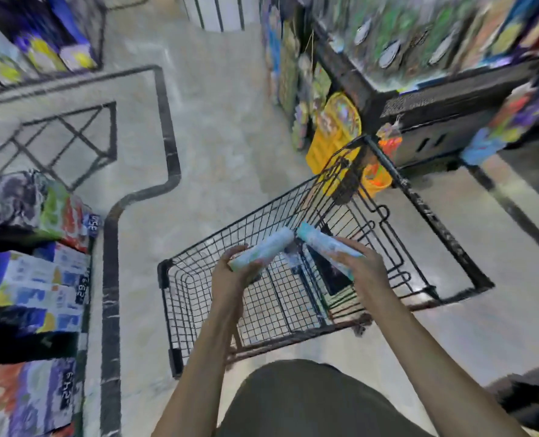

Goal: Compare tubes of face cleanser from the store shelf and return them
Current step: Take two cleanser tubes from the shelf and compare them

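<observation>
My left hand (235,272) grips a pale, white-and-blue cleanser tube (263,252) that points up and to the right. My right hand (361,261) holds a second tube (323,246), light blue with a teal end, pointing up and to the left. The two tube ends nearly meet above the black wire shopping cart (198,279). Both hands hover over the cart's basket. The whole view is blurred by motion, so the labels cannot be read.
Store shelves with boxed goods and price tags (35,279) stand at the left. A dark shelf unit with hanging packets (419,58) rises at the upper right, with yellow and orange items (334,134) beside the cart's far end. Pale tiled floor with a black border (167,121) lies ahead.
</observation>
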Tool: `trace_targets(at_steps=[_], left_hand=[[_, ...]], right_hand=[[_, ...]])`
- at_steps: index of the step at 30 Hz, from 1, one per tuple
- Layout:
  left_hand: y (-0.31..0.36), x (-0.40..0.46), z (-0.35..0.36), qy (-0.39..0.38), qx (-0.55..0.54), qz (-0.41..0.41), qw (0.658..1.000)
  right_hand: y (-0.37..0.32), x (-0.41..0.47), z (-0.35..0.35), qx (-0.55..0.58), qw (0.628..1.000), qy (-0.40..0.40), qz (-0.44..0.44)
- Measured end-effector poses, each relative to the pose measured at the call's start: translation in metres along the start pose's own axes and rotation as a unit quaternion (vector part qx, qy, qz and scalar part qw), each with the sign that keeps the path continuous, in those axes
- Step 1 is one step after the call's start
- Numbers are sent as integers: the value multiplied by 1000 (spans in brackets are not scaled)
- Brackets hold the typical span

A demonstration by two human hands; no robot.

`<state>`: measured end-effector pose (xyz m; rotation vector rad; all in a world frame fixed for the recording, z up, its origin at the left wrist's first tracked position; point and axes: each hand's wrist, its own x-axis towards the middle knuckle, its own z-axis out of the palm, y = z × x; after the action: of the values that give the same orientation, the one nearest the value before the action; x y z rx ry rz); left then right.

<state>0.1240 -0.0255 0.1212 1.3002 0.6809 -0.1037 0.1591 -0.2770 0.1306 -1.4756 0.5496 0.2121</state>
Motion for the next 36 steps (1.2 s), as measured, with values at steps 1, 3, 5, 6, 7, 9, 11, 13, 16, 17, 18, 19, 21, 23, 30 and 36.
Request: trace_targets(at_steps=[1, 3, 5, 6, 7, 9, 11, 13, 16, 17, 18, 19, 21, 23, 30, 36], left_hand=[[4, -5, -4, -14, -7, 7, 1000], [9, -13, -12, -40, -10, 13, 999], [14, -23, -17, -54, -5, 13, 998], [16, -28, -19, -63, -3, 14, 998], [16, -33, -20, -76, -3, 13, 997], [11, -44, -22, -103, -6, 6, 995], [9, -60, -18, -127, 3, -6, 992], [4, -77, -13, -163, 25, -11, 986], [-9, -102, 2, -208, 45, -17, 977], [-13, -111, 9, -219, 46, -25, 974], [-17, -121, 17, -232, 44, -32, 971], [-22, -131, 25, -245, 42, -39, 968], [-30, -155, 44, -276, 44, -56, 959], [-42, -178, 61, -301, 61, -77, 948], [-101, -267, 109, -411, 138, -76, 898], [-151, -380, 146, -500, 197, -51, 842]], right_hand=[[0, -8, -7, 25, 1000, 8, -4], [5, -25, -19, 81, 996, 25, -11], [9, -46, -29, 144, 988, 47, -15], [11, -56, -34, 180, 982, 61, -15], [14, -68, -38, 212, 975, 71, -15], [21, -93, -48, 255, 963, 84, -22], [29, -118, -56, 288, 953, 92, -25], [38, -144, -64, 319, 942, 102, -27], [52, -179, -81, 361, 924, 122, -41], [56, -190, -86, 371, 918, 134, -43], [61, -200, -93, 378, 913, 146, -47], [64, -210, -99, 385, 908, 160, -49], [72, -230, -115, 390, 900, 185, -55], [80, -252, -131, 391, 897, 196, -66], [123, -344, -203, 396, 870, 278, -98], [162, -441, -270, 414, 830, 354, -118]])
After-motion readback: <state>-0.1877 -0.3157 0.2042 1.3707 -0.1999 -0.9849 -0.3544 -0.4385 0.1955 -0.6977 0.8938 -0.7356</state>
